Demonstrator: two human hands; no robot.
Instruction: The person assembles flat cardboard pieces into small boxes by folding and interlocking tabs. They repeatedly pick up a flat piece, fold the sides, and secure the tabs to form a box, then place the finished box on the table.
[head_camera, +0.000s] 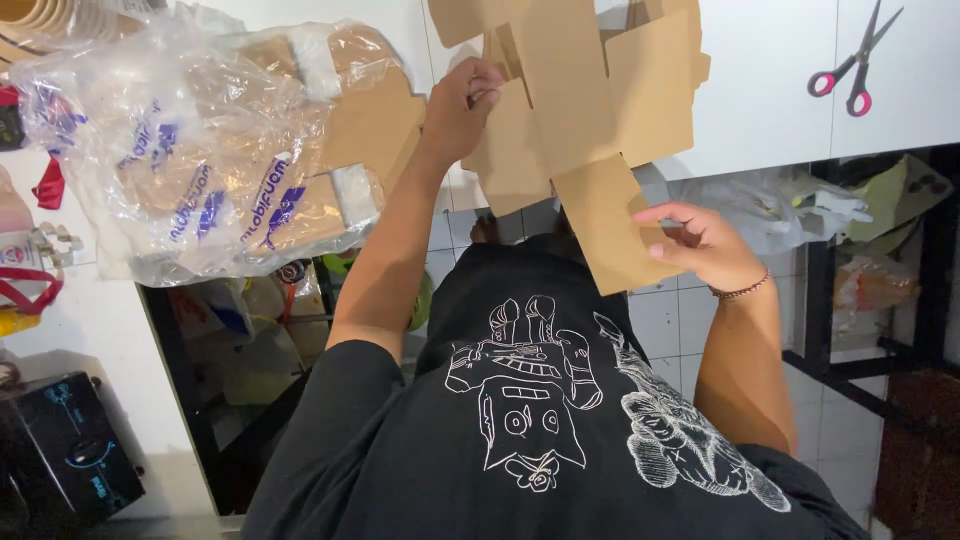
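Cardboard blank (580, 110) is gripped by raised left hand (460, 105) and right hand (705, 245).

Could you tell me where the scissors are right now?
The scissors lie at the head view's top right on the white table, right of the cardboard.

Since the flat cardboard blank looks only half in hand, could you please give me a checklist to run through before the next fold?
1. Left hand grips the cardboard blank at its left edge: ok.
2. Right hand holds the lower flap: ok, fingers pinch its right edge.
3. Blank supported by the white table: partly, the lower flap hangs past the edge.
4. Scissors clear of the blank: ok, lying apart on the right.
5. Plastic bag of blanks clear: not ok, it lies close beside the left hand.
6. Crease lines visible: cannot tell.
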